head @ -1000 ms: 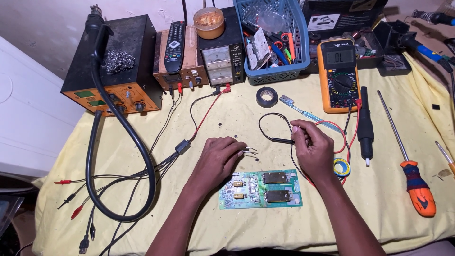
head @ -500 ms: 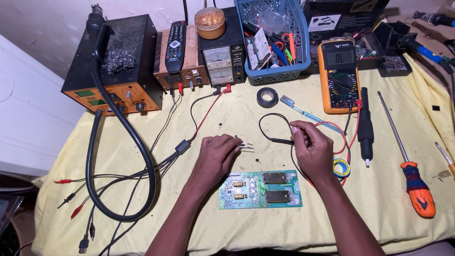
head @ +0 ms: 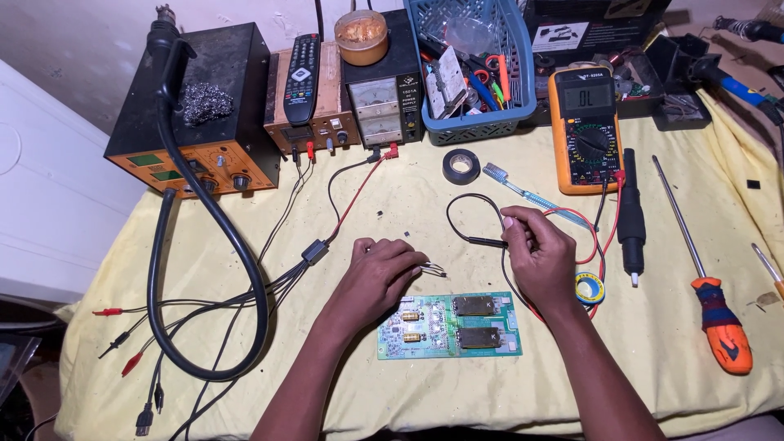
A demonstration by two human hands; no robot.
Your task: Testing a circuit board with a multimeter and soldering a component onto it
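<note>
Green circuit board [head: 449, 327] below hands; right hand [head: 541, 255] pinching black probe [head: 486, 242].

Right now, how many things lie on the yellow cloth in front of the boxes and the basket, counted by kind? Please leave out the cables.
Circuit board: 1
Tape rolls: 2, black and yellow
Multimeter: 1
Toothbrush: 1
Screwdriver: 1
Black pen-shaped tool: 1
Total: 7
The left hand holds a small metal-tipped tool; the right hand holds a black probe.
</note>
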